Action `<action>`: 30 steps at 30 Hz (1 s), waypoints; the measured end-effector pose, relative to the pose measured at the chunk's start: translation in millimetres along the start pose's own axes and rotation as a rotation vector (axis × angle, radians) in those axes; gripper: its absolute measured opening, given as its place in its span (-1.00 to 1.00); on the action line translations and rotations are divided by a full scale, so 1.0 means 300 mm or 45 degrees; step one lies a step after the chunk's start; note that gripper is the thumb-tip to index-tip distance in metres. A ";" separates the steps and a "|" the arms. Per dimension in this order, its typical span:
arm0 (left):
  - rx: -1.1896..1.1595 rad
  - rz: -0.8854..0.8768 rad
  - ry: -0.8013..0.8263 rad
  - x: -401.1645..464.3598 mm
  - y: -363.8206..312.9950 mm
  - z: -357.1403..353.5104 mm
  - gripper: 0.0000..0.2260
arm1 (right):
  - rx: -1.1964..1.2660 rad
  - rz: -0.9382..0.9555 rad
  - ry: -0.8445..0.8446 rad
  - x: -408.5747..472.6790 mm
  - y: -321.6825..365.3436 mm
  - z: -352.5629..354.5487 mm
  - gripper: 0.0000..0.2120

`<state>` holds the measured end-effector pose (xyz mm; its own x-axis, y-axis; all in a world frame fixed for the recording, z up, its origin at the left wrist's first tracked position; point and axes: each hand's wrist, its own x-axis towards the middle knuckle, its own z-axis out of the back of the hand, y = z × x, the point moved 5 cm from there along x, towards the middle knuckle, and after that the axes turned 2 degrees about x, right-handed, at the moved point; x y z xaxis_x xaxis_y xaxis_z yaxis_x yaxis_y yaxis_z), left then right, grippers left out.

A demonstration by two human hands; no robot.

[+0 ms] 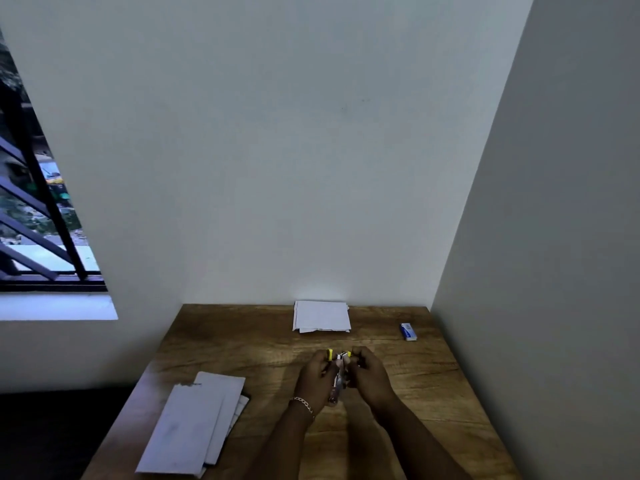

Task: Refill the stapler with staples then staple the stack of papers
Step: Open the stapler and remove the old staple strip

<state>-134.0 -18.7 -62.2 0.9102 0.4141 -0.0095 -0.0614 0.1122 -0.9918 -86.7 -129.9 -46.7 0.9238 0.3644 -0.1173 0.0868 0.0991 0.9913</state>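
Note:
A small stapler [340, 374] with yellow ends and a metal middle is held above the middle of the wooden table [242, 344]. My left hand [317, 379] grips its left side and my right hand [369, 377] grips its right side, so most of the stapler is hidden by fingers. It looks hinged apart, the two yellow tips spread. A stack of white papers [321, 316] lies at the table's far edge against the wall. A small blue and white staple box [408, 331] lies at the far right.
Several long white envelopes or folded sheets [197, 424] lie overlapped at the near left of the table. Walls close the table in at the back and right. A barred window [38, 209] is on the left.

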 end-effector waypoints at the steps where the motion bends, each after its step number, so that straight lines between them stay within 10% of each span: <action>1: 0.066 -0.020 -0.005 -0.008 -0.009 0.001 -0.91 | -0.002 0.000 -0.004 -0.003 0.002 0.001 -0.86; 14: 0.694 -0.250 -0.156 -0.002 -0.096 0.032 -0.74 | -0.192 0.273 0.047 -0.056 0.093 -0.027 -0.77; 30: 0.640 -0.328 -0.314 -0.007 -0.136 0.054 -0.81 | -0.301 0.533 -0.033 -0.052 0.164 -0.091 -0.71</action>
<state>-140.0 -9.4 -19.7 0.8037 0.5067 0.3120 -0.0919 0.6237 -0.7762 -107.0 -105.4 2.3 0.8705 0.3950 0.2936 -0.3791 0.1578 0.9118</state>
